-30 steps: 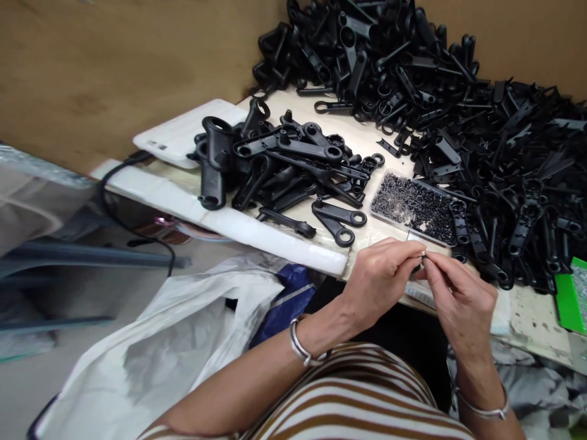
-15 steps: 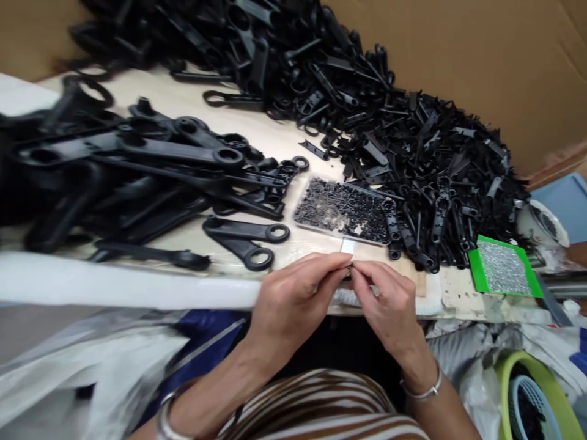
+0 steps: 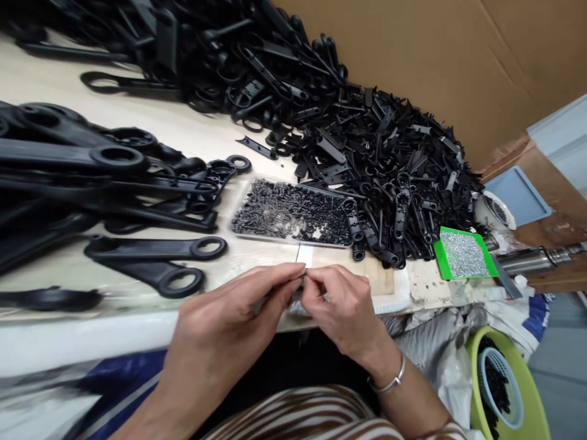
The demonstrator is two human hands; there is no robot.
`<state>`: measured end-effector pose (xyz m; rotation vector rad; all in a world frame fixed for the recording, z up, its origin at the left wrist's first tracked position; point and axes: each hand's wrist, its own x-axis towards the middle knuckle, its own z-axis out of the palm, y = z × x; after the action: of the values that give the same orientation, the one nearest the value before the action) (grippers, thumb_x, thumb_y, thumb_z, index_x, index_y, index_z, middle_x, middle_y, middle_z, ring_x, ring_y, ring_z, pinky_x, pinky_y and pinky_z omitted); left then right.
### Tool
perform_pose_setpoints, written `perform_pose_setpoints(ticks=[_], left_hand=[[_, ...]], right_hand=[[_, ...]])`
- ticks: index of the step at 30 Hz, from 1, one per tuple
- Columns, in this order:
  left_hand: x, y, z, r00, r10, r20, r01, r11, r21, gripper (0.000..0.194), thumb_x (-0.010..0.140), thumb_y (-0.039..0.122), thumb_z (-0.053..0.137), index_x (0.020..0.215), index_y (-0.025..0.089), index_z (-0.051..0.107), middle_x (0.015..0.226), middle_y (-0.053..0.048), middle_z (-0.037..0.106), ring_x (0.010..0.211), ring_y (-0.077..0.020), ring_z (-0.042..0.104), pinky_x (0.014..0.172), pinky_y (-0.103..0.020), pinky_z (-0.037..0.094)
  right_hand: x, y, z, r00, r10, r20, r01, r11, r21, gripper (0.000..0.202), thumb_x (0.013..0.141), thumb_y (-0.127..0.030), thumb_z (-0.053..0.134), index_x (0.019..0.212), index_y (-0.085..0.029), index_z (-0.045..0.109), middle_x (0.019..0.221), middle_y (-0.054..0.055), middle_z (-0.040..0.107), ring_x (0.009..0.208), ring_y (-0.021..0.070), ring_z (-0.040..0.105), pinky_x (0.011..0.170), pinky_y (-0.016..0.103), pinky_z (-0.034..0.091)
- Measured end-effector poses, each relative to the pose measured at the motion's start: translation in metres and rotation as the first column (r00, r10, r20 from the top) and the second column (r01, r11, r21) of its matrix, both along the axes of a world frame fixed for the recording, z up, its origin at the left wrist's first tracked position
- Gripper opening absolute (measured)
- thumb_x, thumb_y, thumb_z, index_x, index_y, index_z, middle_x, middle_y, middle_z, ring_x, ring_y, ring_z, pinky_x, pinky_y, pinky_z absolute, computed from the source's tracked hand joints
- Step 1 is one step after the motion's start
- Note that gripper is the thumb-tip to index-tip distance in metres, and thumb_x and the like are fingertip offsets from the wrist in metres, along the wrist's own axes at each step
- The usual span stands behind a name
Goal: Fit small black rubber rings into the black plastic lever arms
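Note:
My left hand (image 3: 233, 318) and my right hand (image 3: 342, 308) meet fingertip to fingertip above the table's front edge. Both are pinched closed around something tiny and dark, too small to name and mostly covered by the fingers. Just beyond them lies a shallow clear tray (image 3: 238, 234) holding many small black pieces. Left of my left hand, black plastic handle-like parts with ring ends (image 3: 183, 249) rest on the table. To the right of the tray, small black ringed parts (image 3: 402, 211) lie at the edge of a heap.
A large heap of black plastic parts (image 3: 380, 131) runs along the cardboard wall (image 3: 413, 49). On the right are a green tray (image 3: 443, 260) of small silvery pieces, a blue lid (image 3: 520, 195) and a metal cylinder (image 3: 523, 261). A yellow-green tub (image 3: 527, 397) with a blue basket stands below.
The camera view has swung right, so the table's contents appear farther left. My hands stay together at the fingertips, still pinched on the tiny thing.

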<state>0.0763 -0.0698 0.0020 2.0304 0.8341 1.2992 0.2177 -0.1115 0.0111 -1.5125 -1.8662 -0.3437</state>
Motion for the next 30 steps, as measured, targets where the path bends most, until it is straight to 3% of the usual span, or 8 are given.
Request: perform_pose_setpoints(ticks=[6,9,13,19,30], left_hand=[[-0.009,0.001,0.002,0.976,0.108,-0.187,-0.053,0.959,0.279,0.022,0.09,0.013,0.059,0.11,0.019,0.061,0.097,-0.004,0.073,0.085,-0.0183,0.07,0.083,-0.029,0.055],[-0.017,0.001,0.002,0.931,0.149,-0.334,-0.012,0.925,0.379,0.02,0.092,0.015,0.055,0.113,0.014,0.059,0.104,-0.009,0.072,0.097,-0.0243,0.067,0.085,-0.037,0.052],[-0.022,-0.001,-0.004,0.875,0.119,-0.469,0.012,0.964,0.266,0.015,0.095,0.012,0.049,0.103,0.014,0.061,0.097,-0.007,0.072,0.092,-0.0205,0.064,0.08,-0.034,0.05],[-0.014,-0.009,-0.009,0.9,0.107,-0.423,-0.01,0.975,0.224,0.01,0.092,0.012,0.054,0.099,0.013,0.061,0.088,-0.005,0.07,0.087,-0.0205,0.061,0.079,-0.033,0.049],[-0.009,-0.013,-0.011,0.925,0.024,-0.379,0.023,0.993,0.117,0.009,0.093,0.012,0.052,0.098,0.013,0.059,0.092,-0.007,0.069,0.088,-0.0198,0.061,0.08,-0.032,0.052]], right_hand=[[0.014,-0.005,0.006,0.98,0.026,-0.196,-0.043,0.996,-0.08,0.019,0.088,-0.011,0.05,0.075,-0.018,0.062,0.064,-0.001,0.067,0.057,0.0093,0.064,0.059,0.019,0.052],[0.027,-0.013,0.011,0.964,-0.051,-0.26,0.001,0.983,-0.186,0.016,0.087,-0.014,0.055,0.076,-0.018,0.065,0.065,-0.001,0.069,0.053,0.0087,0.062,0.058,0.019,0.052],[0.039,-0.02,0.009,0.967,-0.107,-0.23,0.039,0.959,-0.279,0.009,0.085,-0.019,0.061,0.079,-0.018,0.069,0.06,-0.002,0.068,0.048,0.0097,0.06,0.057,0.021,0.053],[0.033,-0.023,0.01,0.991,-0.029,-0.132,-0.009,0.96,-0.28,0.011,0.085,-0.017,0.062,0.075,-0.018,0.067,0.061,-0.002,0.068,0.048,0.0091,0.059,0.055,0.02,0.052],[0.036,-0.025,0.004,0.999,-0.007,-0.039,-0.004,0.96,-0.281,0.011,0.086,-0.014,0.061,0.077,-0.018,0.066,0.064,-0.002,0.068,0.051,0.0087,0.06,0.056,0.019,0.052]])
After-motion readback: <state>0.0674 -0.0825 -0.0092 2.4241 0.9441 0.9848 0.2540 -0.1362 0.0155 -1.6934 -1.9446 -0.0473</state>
